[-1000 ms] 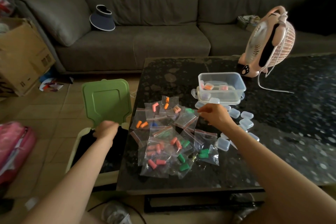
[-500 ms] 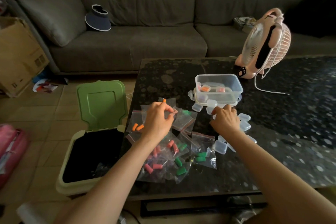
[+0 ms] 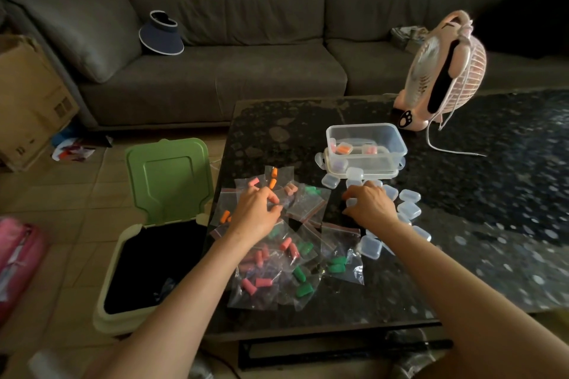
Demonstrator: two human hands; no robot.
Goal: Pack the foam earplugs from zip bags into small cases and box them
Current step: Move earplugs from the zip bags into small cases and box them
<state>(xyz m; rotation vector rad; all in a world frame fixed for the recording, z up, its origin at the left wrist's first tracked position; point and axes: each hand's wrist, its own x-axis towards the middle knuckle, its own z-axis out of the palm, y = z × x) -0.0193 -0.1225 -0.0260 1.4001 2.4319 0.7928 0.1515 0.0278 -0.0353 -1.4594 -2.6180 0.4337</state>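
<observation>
Zip bags (image 3: 308, 206): uncountable heap | box (image 3: 366, 132): 1 | left hand (image 3: 257, 215) grips one bag | right hand (image 3: 371, 206): grip unclear

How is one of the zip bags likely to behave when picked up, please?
Probably floppy: the zip bags look thin and crumpled. Likely very light, holding only a few foam earplugs. They may slide on the glossy table.
</observation>
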